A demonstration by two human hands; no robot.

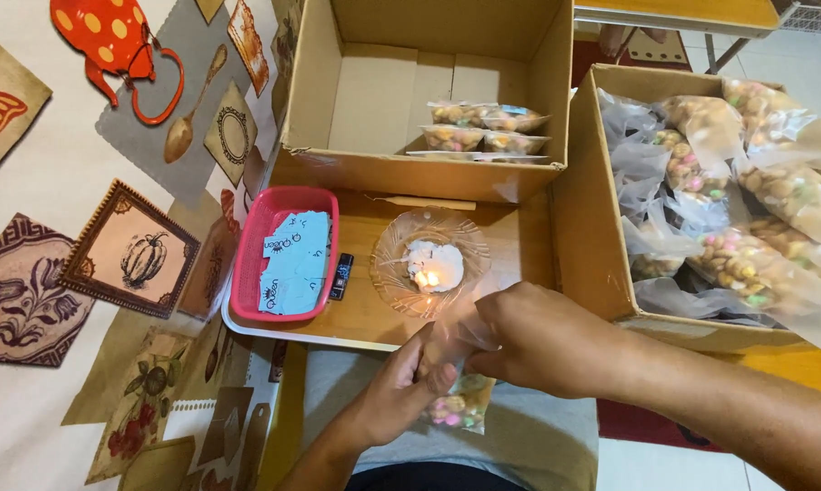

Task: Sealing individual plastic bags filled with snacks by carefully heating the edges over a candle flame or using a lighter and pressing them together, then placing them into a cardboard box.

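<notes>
Both hands meet low in the view, just above the lap; the left hand pinches the neck of a small clear bag of snacks with fingers closed tight on the plastic, while the right hand grips the bag's open top edge from the other side, so the bag hangs between them with its coloured pieces at the bottom; just beyond the hands sits a glass dish holding a stub of white candle with a small flame, resting on a wooden tray; beside the dish on the same tray lie a dark lighter and a pink basket holding pale blue paper labels; behind the tray stands a cardboard box with a few filled packets stacked at its right corner; to the right, a second box is heaped with larger bags of the same snacks; a patterned tablecloth covers the table on the left.
</notes>
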